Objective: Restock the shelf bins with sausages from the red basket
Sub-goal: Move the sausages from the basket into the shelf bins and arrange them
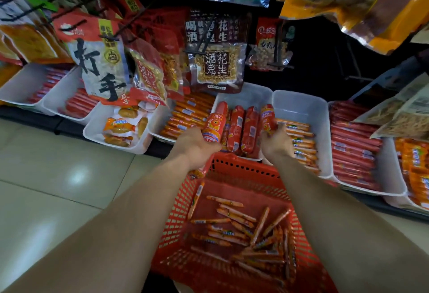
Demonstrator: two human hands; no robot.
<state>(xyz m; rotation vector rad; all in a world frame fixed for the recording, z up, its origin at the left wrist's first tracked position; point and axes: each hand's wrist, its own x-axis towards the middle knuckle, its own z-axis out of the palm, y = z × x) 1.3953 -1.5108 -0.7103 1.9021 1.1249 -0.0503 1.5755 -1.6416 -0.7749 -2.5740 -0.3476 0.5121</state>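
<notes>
The red basket [234, 169] sits on the floor below me, with several thin orange sausages [234, 225] loose in its bottom. Straight ahead a white shelf bin [246, 94] holds thick red sausages [236, 128] standing side by side. My left hand [197, 144] is shut on a thick red-orange sausage [213, 128] at that bin's left side. My right hand [276, 142] grips another thick sausage [268, 118] at the bin's right side. Both hands are above the basket's far rim.
More white bins line the low shelf: thin orange sausages [190, 116] left of the middle bin, a part-filled bin [299, 107] on its right, red sticks [352, 144] farther right. Hanging snack bags [216, 49] overhang the bins. Pale tiled floor [58, 172] lies to the left.
</notes>
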